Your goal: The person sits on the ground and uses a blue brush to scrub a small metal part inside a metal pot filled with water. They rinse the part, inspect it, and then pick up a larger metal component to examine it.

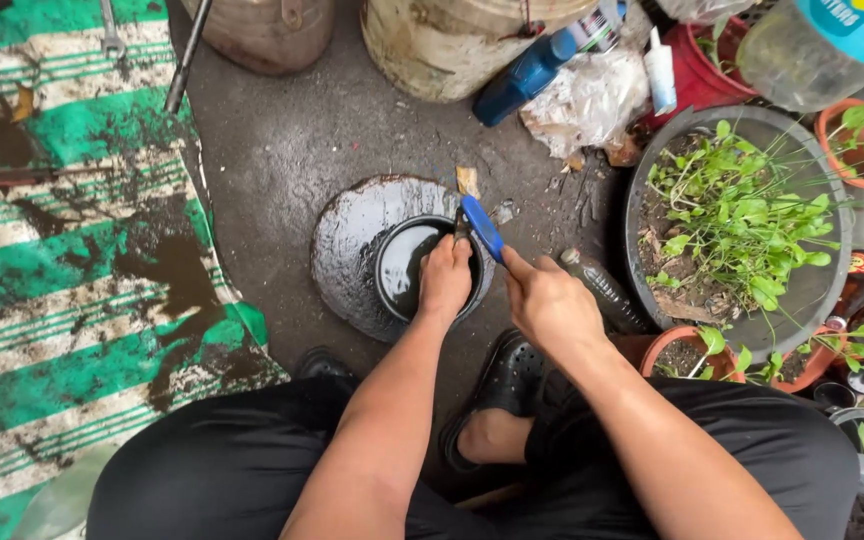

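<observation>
Hands over black bowl (402, 262), left hand (445, 277) curled on rim, right hand (549, 300) fingers pinching blue-handled tool (482, 227), planters crowding right.

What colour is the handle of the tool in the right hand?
Blue handle, held by the right hand; head view.

The brush handle (482, 227) looks like smooth blue plastic, gripped by the right hand (550, 303). The small black bowl (399, 266) is filled with glossy dark liquid, and the round tray (352, 240) under it is coated in the same wet, shiny film. The ground (292, 140) is seen as rough, matt concrete. The green-and-white striped mat (62, 270) looks like woven plastic, heavily stained. Terracotta pots (857, 165) look matt, and the big basin (812, 290) dull grey.
</observation>
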